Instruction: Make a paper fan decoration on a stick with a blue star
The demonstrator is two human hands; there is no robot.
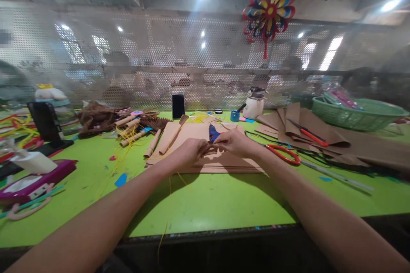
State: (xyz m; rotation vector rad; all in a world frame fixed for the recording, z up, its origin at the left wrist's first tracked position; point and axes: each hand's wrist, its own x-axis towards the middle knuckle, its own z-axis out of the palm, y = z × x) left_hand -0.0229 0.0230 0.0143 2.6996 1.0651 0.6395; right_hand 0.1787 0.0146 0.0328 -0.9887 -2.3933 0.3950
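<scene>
My left hand (193, 152) and my right hand (236, 142) meet over a stack of light-brown paper sheets (235, 166). Between them the fingertips of both pinch a small strip of folded brown paper (211, 145), partly hidden by the fingers. Just behind the fingers is a blue glue gun (212, 133); whether my right hand touches it is hard to tell. On the left part of the stack rests a pleated paper piece with a narrow stem (173, 137). A rolled paper tube (153, 144) lies beside it.
To the left are paper rolls (132, 137), yellow string, a phone on a stand (46, 121) and a magenta box (41, 181). Orange-handled scissors (285, 154), brown paper (320, 136) and a green basket (368, 115) occupy the right. Behind stand a blue jar (235, 115) and another phone (178, 106).
</scene>
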